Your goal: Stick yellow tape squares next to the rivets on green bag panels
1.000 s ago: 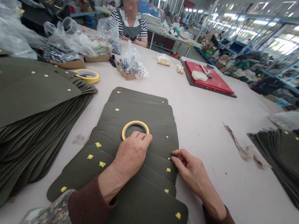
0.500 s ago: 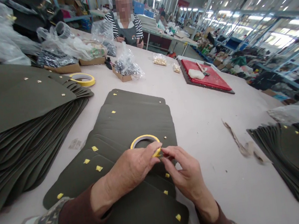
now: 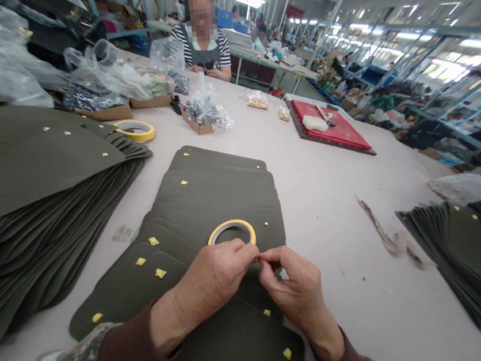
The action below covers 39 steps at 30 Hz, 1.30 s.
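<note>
"What's the left hand doing on your feed?"

"From my seat I see its thumb and fingers pinching the near edge of the tape. The roll sits over the dark panels, toward their right side."

"And the right hand?"

"Thumb and forefinger pressed tip to tip, right up against the left fingertips. Whatever is between them is too small for me to tell."

"How do the panels lie?"

"Overlapping on the table, with yellow bits on several of them. I can make out a shiny stud just right of the tape."

"Anything else around?"

"I have a tall pile of panels at left, with a second roll just beyond its near end, and another pile at right. Farther off, I see a red board, a bag of gold-coloured pieces, and a co-worker across the table, both hands together."
</note>
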Each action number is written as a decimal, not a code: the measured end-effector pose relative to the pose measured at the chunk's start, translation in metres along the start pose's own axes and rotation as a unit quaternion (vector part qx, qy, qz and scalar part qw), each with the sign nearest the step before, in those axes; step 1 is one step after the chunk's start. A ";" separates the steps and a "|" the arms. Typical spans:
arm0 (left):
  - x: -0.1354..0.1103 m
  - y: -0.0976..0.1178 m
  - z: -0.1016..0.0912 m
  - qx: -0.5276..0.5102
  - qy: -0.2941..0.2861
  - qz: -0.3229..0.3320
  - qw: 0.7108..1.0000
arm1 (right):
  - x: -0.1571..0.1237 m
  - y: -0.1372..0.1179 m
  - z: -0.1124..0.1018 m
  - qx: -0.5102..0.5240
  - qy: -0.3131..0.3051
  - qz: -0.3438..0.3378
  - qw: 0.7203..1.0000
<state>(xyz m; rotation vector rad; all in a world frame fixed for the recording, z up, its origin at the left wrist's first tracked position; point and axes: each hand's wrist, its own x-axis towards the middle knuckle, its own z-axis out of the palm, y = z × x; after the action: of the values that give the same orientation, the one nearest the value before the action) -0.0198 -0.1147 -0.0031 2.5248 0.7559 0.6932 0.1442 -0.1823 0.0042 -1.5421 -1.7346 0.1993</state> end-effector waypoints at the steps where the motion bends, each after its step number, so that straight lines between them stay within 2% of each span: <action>1: 0.000 0.001 0.000 0.007 0.010 0.006 1.000 | 0.000 -0.001 0.000 0.042 -0.007 0.057 0.997; 2: 0.000 0.003 0.001 0.011 0.021 0.014 1.000 | 0.001 -0.002 0.000 0.092 -0.017 0.122 0.988; 4: -0.001 0.008 0.002 0.011 0.045 0.034 0.998 | 0.003 0.002 -0.001 0.195 -0.027 0.244 0.950; 6: -0.002 0.013 0.004 0.011 0.054 0.051 0.997 | 0.005 0.011 -0.005 0.266 -0.020 0.324 0.908; 9: -0.002 0.015 0.008 0.062 0.025 0.032 0.997 | 0.005 0.030 -0.015 0.292 -0.051 0.391 0.871; 12: 0.000 0.010 0.011 0.137 -0.041 0.001 0.990 | 0.000 0.044 -0.022 0.265 -0.113 0.418 0.861; 15: 0.003 0.006 0.013 0.161 -0.081 -0.008 0.984 | -0.005 0.047 -0.023 0.223 -0.132 0.409 0.875; 18: 0.003 0.005 0.014 0.155 -0.087 -0.012 0.984 | -0.006 0.045 -0.020 0.164 -0.152 0.377 0.899; 21: 0.001 0.005 0.016 0.143 -0.085 -0.013 0.986 | -0.003 0.040 -0.018 0.088 -0.175 0.307 0.931; 24: 0.000 0.004 0.017 0.137 -0.085 -0.016 0.987 | 0.000 0.036 -0.016 0.016 -0.172 0.237 0.956; 27: 0.002 0.003 0.017 0.134 -0.087 -0.018 0.987 | 0.001 0.035 -0.014 -0.024 -0.170 0.210 0.963; 30: 0.003 0.004 0.015 0.135 -0.086 -0.015 0.987 | -0.002 0.039 -0.015 -0.034 -0.157 0.229 0.960; 33: 0.005 0.004 0.014 0.133 -0.080 -0.012 0.988 | -0.010 0.043 -0.019 -0.003 -0.129 0.250 0.960; 36: 0.005 0.003 0.012 0.129 -0.076 -0.013 0.989 | -0.018 0.042 -0.021 0.012 -0.127 0.210 0.969; 39: 0.005 0.002 0.010 0.127 -0.077 -0.010 0.989 | -0.022 0.038 -0.018 -0.031 -0.117 0.151 0.981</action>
<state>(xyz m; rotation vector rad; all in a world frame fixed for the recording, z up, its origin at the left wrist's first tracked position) -0.0098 -0.1159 -0.0081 2.7551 0.8603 0.4106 0.1838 -0.1988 -0.0159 -1.8878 -1.6878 0.5008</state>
